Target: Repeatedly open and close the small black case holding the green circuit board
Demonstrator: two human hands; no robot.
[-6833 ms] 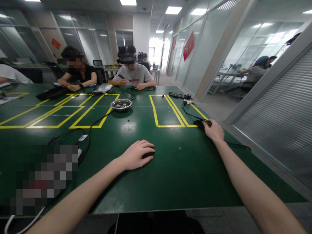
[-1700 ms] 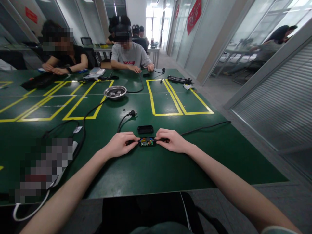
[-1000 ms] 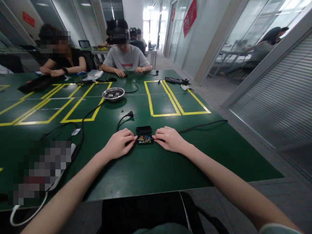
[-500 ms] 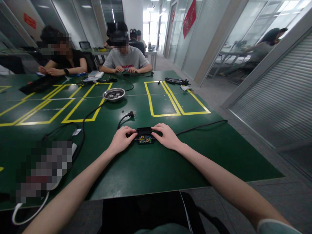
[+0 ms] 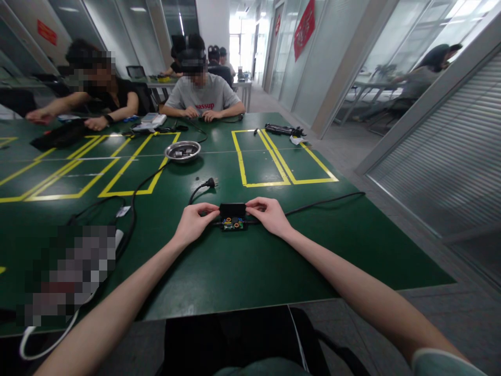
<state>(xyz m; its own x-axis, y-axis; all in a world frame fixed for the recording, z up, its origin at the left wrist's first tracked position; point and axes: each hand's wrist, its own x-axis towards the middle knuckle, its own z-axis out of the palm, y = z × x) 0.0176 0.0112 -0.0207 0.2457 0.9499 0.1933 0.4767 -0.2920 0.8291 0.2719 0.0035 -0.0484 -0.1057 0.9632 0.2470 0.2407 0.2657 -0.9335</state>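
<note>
Black cover [image 5: 233, 210] newly tilted, outside nearward, long axis sideways, pinched by left fingers [image 5: 210, 207] and right fingers [image 5: 255, 201]

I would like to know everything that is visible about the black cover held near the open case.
The black cover is a rectangular piece, wider than tall in the picture, that looks like plastic; its visible face appears plain and dark. The left grip pinches one short end, the right grip the other. It appears tilted up just beyond the open case, not closed over it. Whether it touches the case is unclear.
</note>
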